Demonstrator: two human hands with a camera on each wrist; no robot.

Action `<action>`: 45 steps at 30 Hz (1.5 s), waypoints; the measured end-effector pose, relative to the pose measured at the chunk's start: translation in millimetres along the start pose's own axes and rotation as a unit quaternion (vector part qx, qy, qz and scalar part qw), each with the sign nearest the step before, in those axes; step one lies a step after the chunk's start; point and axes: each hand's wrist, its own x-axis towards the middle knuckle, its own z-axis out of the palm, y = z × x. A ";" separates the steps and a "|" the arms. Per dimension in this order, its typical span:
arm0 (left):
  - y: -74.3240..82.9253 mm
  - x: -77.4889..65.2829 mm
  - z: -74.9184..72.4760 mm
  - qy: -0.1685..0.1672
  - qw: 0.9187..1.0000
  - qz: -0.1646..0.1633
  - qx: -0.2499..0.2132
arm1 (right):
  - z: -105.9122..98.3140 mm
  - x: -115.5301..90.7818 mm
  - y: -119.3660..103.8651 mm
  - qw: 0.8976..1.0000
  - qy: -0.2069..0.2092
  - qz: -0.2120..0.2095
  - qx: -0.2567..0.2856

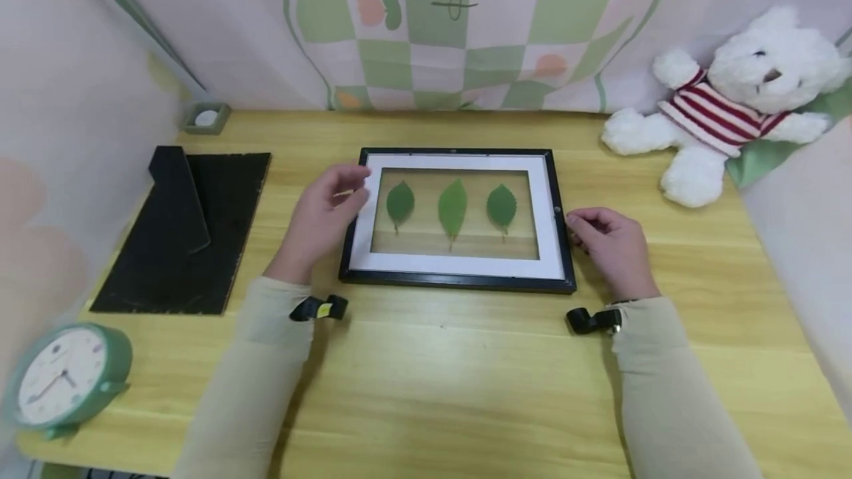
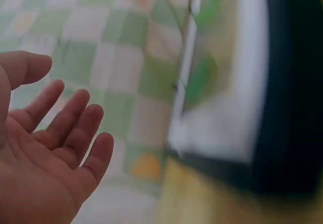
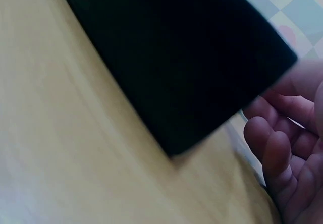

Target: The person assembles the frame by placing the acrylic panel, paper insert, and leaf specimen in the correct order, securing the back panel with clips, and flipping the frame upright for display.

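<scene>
A black picture frame (image 1: pixel 459 283) lies on the table, holding a white mat (image 1: pixel 549 220) round a clear middle. Three green leaves, a left one (image 1: pixel 400 202), a middle one (image 1: pixel 452 207) and a right one (image 1: pixel 501 205), stand in a row inside. My left hand (image 1: pixel 326 216) hovers at the frame's left side; in the left wrist view its fingers (image 2: pixel 75 118) are loosely bent and hold nothing. At the right edge is my right hand (image 1: pixel 612 246), fingers loosely curled. Its fingertips reach the frame's side, partly hidden behind the black corner in the right wrist view.
On the left lies a black frame backing (image 1: pixel 173 272) with its stand leg (image 1: pixel 180 202). A green clock (image 1: pixel 69 375) sits at the front left, a small green dish (image 1: pixel 206 118) at the back left. A white teddy bear (image 1: pixel 725 109) leans at the back right.
</scene>
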 end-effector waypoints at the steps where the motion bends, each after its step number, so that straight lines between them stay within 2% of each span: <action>1: -9.5 -4.5 -5.2 0.012 1.000 -0.018 -0.007 | 0.4 0.2 -0.6 1.000 -0.002 -0.002 -0.004; 3: -28.9 -11.6 -11.5 0.021 0.997 -0.064 -0.024 | 0.3 0.7 -0.8 1.000 -0.007 -0.003 -0.012; 6: -54.1 -16.1 -11.2 0.013 0.989 -0.138 -0.056 | -1.6 1.5 -0.3 1.000 -0.013 -0.004 -0.026; 7: -60.3 -16.1 -9.7 0.008 0.986 -0.154 -0.067 | -2.3 1.9 0.0 0.999 -0.014 -0.004 -0.032; 9: -69.8 -15.3 -7.2 0.005 0.983 -0.164 -0.078 | -3.1 2.7 0.3 0.999 -0.018 -0.005 -0.041; 16: -79.4 -18.7 -4.8 0.008 0.984 -0.162 -0.079 | -4.5 -0.9 4.5 0.997 -0.031 -0.001 -0.067; 22: -81.6 -18.3 0.5 0.023 0.981 -0.164 -0.099 | -6.8 -5.6 8.1 0.997 -0.016 -0.004 -0.070; 30: -84.6 -17.3 -6.1 0.035 0.979 -0.168 -0.112 | -0.3 1.0 3.0 0.997 -0.012 -0.011 -0.075; 32: -84.3 -17.2 -6.2 0.035 0.977 -0.167 -0.128 | -1.0 0.2 2.8 0.997 -0.015 -0.011 -0.073; 35: -85.7 -15.6 -8.0 0.038 0.968 -0.165 -0.183 | -2.2 -0.5 4.7 0.997 -0.016 -0.007 -0.072; 38: -88.9 -9.8 -12.3 0.050 0.950 -0.153 -0.266 | -3.1 1.4 5.3 0.997 -0.011 -0.006 -0.075; 40: -90.5 -4.5 -16.5 0.062 0.940 -0.145 -0.303 | -3.0 3.1 4.7 0.997 -0.008 -0.010 -0.078; 42: -90.9 0.4 -22.0 0.075 0.936 -0.138 -0.314 | -2.1 4.1 4.0 0.997 -0.004 -0.014 -0.080; 45: -90.1 4.0 -33.0 0.103 0.937 -0.137 -0.303 | -0.2 2.7 3.5 0.997 -0.006 -0.011 -0.079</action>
